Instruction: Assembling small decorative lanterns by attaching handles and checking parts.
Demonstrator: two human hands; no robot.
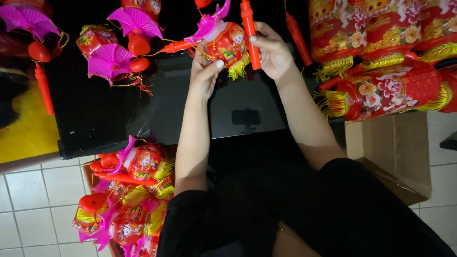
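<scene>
Head view, looking down over the lap. Both hands are raised at 12 o'clock above a dark worktop [119,119].

Left hand [205,71]: grip closed on the near side of a small red lantern [228,44], thumb and fingers pinching its edge by the yellow fringe. A magenta paper fan top juts from the lantern toward 11 o'clock.

Right hand [272,52]: grip clamped round a red plastic stick [250,33], which stands nearly upright just beside the lantern at its 3 o'clock side. Whether the stick is already joined to the lantern I cannot tell.

So the lantern sits in the air between the two hands, off the worktop.

Handling, as a judgement: the lantern looks light, thin-walled and crushable, and its fringe and fan are flimsy. Best held by the rigid rim or the end cap, not the printed body. The stick looks stiff and smooth, and takes a firm hold mid-length.

Around:
- 10 o'clock: loose magenta fan tops [112,59] with red bulbs on the worktop.
- 2 o'clock: large red drum lanterns [381,88] with gold fringe, stacked over a cardboard box [397,152].
- 8 o'clock: a heap of small lanterns [128,195] on the tiled floor [33,200].
</scene>
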